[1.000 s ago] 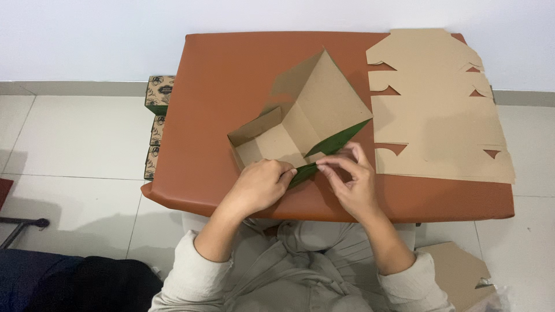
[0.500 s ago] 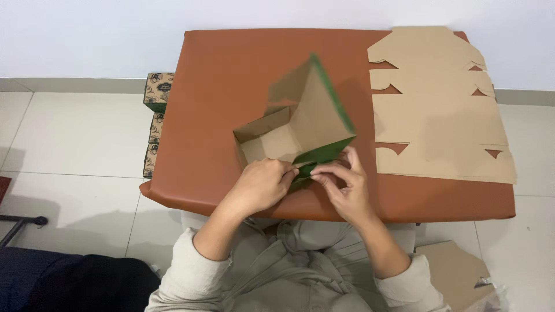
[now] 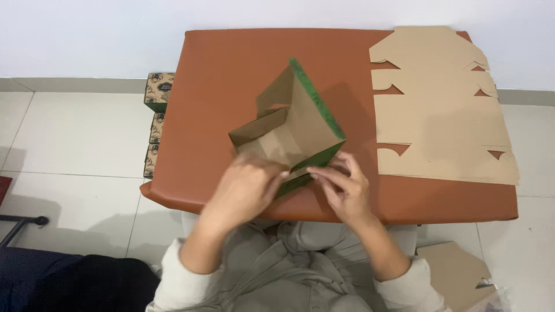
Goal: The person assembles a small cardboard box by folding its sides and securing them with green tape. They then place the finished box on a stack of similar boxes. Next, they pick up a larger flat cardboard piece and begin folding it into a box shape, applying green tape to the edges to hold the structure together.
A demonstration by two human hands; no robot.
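At the near edge of the brown padded surface (image 3: 231,69), a person's two hands meet on a half-folded cardboard box (image 3: 292,130), brown inside and green outside. The left hand (image 3: 245,188) is blurred; its fingers curl over the box's near left corner and press on the cardboard there. The right hand (image 3: 344,188) lies just beside it on the right, thumb and fingertips pinching a green flap at the box's near edge. Both hands are closed on the box, and the fingertips of one nearly touch those of the other. The box sits near the middle of the surface, its tall panel tilted up and away to the far side, with a green edge showing along its right rim.

To the right lies a stack of flat, unfolded cardboard blanks (image 3: 439,110), apart from the box. Left of the surface, on the tiled floor (image 3: 75,133), stand finished green and brown boxes (image 3: 156,118). More flat cardboard (image 3: 457,274) lies on the floor at the near right.
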